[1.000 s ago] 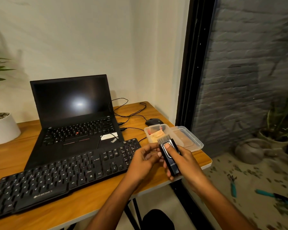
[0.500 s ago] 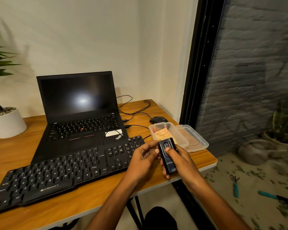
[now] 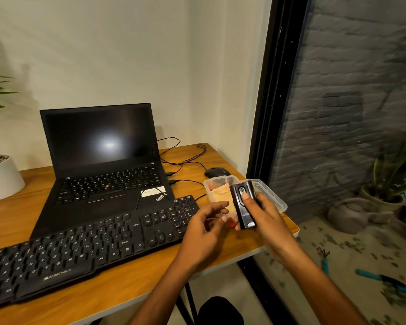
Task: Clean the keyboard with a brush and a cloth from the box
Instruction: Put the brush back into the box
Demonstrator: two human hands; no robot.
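Note:
My right hand (image 3: 264, 213) holds a black retractable brush (image 3: 243, 207) upright over the table's right end, thumb on its slider; no bristles show at its top. My left hand (image 3: 205, 225) hovers just left of it with fingers curled and apart, holding nothing. The black keyboard (image 3: 87, 245) lies diagonally along the front of the wooden table (image 3: 131, 292). Behind my hands stands the clear plastic box (image 3: 211, 184) with an orange cloth (image 3: 222, 192) inside.
An open black laptop (image 3: 101, 165) sits behind the keyboard, its cables trailing to a black mouse (image 3: 216, 172). The box's lid (image 3: 271, 195) lies to its right near the table edge. A white plant pot (image 3: 1, 178) stands far left. A glass door is at the right.
The brush's bristles, out a second ago, have slid back into the body. My left hand has let go of the brush and drawn slightly left.

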